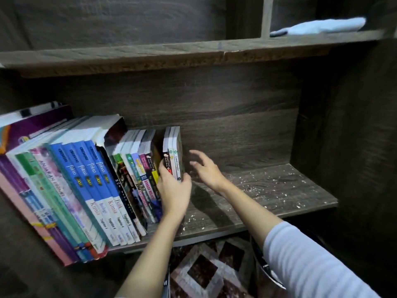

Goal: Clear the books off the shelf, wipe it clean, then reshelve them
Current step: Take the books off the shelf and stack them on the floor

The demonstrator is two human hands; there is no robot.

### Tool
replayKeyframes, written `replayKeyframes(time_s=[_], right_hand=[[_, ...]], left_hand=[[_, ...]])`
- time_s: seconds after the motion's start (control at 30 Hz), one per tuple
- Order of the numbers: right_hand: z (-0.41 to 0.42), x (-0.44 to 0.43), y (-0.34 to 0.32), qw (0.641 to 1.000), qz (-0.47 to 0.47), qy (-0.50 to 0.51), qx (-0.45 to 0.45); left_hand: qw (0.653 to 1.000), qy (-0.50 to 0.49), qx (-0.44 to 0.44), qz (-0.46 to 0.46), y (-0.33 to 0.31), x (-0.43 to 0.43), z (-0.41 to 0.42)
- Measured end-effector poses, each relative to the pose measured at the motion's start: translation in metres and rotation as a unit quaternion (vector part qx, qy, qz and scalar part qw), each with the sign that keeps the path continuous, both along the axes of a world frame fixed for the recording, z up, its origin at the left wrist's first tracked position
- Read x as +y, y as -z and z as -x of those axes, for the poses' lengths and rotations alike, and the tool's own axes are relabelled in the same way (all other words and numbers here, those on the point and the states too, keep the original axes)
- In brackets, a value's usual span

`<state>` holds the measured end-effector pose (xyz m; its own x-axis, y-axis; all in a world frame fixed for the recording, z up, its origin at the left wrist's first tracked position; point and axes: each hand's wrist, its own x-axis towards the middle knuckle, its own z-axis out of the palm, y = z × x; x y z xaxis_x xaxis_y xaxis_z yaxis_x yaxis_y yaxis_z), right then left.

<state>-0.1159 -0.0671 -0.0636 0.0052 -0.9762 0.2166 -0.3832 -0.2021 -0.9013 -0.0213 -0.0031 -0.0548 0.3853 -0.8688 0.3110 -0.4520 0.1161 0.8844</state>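
A row of upright books (81, 186) fills the left half of the dark wooden shelf (268, 190). At the row's right end stand three thin books (174, 151), a little apart from the rest. My left hand (174, 190) grips these three around their spines, thumb on the left, fingers on the right. My right hand (206, 168) hovers just right of them with fingers spread and relaxed, holding nothing. White crumbs and dust speckle the bare right half of the shelf board. A light blue cloth (322, 26) lies on the upper shelf at the top right.
The upper shelf board (150, 54) overhangs the working shelf. A dark side panel (343, 125) closes it on the right. Below lie a patterned rug (206, 272) and the rim of a dark round container (264, 265).
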Motion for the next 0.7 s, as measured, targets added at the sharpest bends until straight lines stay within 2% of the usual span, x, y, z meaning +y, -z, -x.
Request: replayKeyframes(time_s=[0.17,0.37,0.57,0.7], right_hand=[[-0.009,-0.037,0.019,0.997,-0.069,0.005,-0.019],[-0.026,-0.042,0.02,0.998,-0.047,-0.031,-0.018],[-0.028,-0.034,0.027,0.999,-0.013,0.002,-0.031],[-0.022,-0.018,0.015,0.996,0.015,0.018,-0.082]], left_hand=[[0.994,-0.081,0.038,0.055,0.009,-0.012,0.012],[0.982,-0.11,0.107,0.113,0.009,-0.018,0.021],[0.983,-0.078,0.098,0.134,0.012,-0.016,0.017],[0.985,-0.021,0.095,0.142,0.008,-0.008,0.013]])
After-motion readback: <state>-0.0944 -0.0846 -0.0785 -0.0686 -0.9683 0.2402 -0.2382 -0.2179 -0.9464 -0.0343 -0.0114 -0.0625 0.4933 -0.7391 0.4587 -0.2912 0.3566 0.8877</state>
